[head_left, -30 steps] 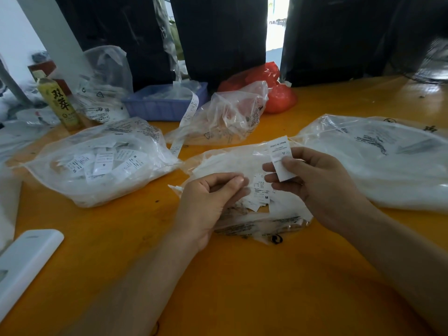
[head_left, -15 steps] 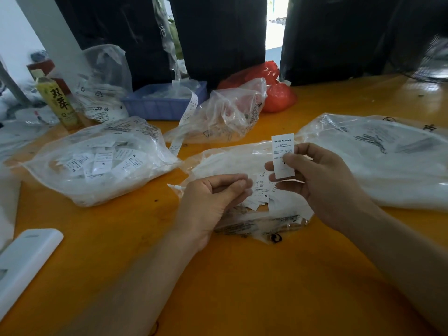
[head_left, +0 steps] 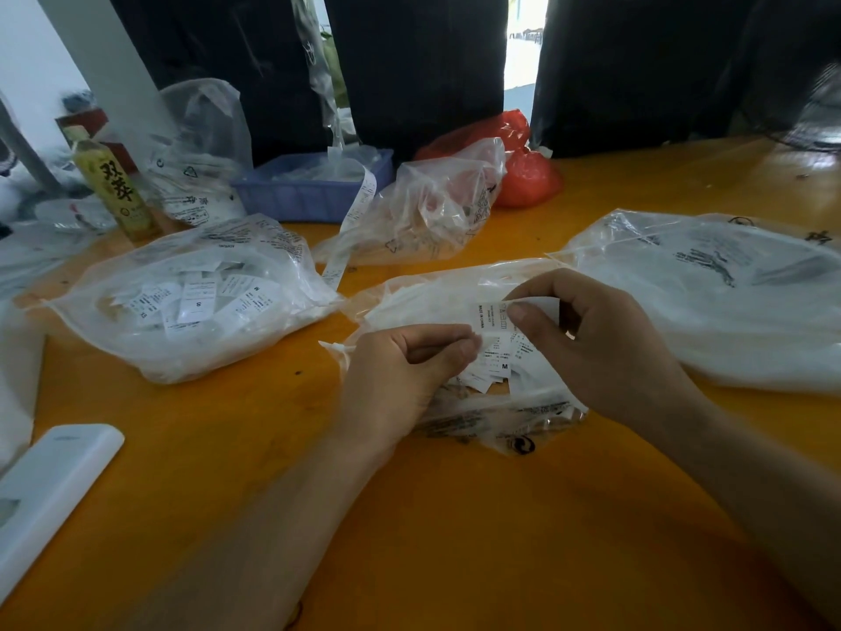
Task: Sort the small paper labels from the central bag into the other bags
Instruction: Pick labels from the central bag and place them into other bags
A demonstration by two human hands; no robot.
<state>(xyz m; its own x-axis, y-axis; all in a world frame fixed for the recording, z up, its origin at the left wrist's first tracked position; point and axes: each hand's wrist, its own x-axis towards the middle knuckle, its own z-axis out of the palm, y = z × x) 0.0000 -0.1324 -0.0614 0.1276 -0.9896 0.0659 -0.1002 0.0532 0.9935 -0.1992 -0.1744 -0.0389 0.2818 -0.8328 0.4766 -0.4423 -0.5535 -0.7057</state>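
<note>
The right hand (head_left: 605, 343) pinches a thin white paper label (head_left: 491, 317) reading "MADE IN CHINA" over the crinkly clear central bag (head_left: 437, 298) mid-surface; left hand (head_left: 400, 380) curled, holding nothing I can see

five clear bags (head_left: 191, 302), one red bag (head_left: 523, 175), one bottle (head_left: 116, 189), two hands (head_left: 400, 380)

central bag (head_left: 437, 293) mid table (head_left: 455, 516), label bags left (head_left: 182, 339) & right (head_left: 710, 321), tray (head_left: 309, 193) behind

Orange table (head_left: 455, 539), dark curtains (head_left: 418, 61), bright gap (head_left: 523, 38).
</note>
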